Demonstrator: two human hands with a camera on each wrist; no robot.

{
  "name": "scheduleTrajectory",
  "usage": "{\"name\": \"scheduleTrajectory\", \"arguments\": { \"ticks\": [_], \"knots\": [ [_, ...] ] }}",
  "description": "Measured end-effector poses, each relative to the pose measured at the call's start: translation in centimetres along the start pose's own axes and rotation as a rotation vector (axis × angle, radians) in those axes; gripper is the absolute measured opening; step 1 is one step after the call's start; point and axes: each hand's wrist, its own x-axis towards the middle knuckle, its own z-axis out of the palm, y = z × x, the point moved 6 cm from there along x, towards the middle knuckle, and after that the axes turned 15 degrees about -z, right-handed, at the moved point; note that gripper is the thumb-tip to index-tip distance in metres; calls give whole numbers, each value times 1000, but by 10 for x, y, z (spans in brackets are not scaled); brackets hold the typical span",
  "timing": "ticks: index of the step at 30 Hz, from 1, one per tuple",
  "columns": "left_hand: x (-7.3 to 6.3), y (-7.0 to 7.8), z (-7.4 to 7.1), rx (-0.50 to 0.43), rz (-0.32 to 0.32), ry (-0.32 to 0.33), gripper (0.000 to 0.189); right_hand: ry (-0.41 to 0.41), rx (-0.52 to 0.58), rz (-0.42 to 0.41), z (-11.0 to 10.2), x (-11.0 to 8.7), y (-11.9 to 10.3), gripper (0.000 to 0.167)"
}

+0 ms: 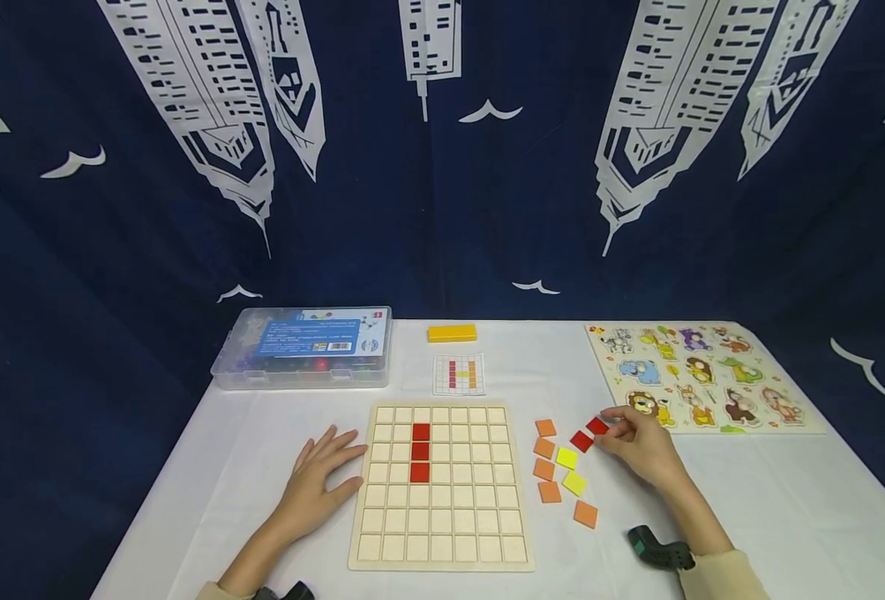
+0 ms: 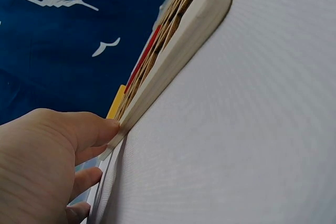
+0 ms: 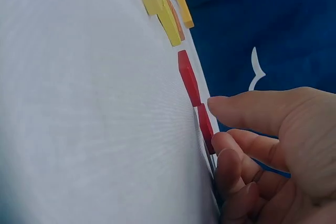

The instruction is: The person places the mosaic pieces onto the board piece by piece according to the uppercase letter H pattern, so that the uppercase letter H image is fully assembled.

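On the wooden grid board (image 1: 441, 500), three red tiles (image 1: 420, 452) fill neighbouring cells of one column. My left hand (image 1: 315, 483) lies spread at the board's left side; its thumb (image 2: 107, 127) touches the board's edge. To the right of the board, my right hand (image 1: 641, 446) reaches to a loose red tile (image 1: 597, 426), with thumb and fingers apart around it. A fingertip (image 3: 223, 142) is at that tile's edge; firm contact is hard to judge. Another red tile (image 1: 581, 441) lies beside it, near two yellow tiles (image 1: 567, 457) and several orange tiles (image 1: 550, 492).
A pattern card (image 1: 459, 375) lies behind the board, with a yellow block (image 1: 452, 333) beyond it. A clear plastic case (image 1: 300, 350) stands at the back left. An animal puzzle board (image 1: 701, 375) lies at the back right, close to my right hand.
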Motion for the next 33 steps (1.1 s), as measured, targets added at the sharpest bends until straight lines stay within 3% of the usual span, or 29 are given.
{"name": "scheduleTrajectory", "arguments": {
  "ticks": [33],
  "knots": [
    [-1,0,-1,-1,-3,0,43,36,-81,21,3,-3,2,26]
  ]
}}
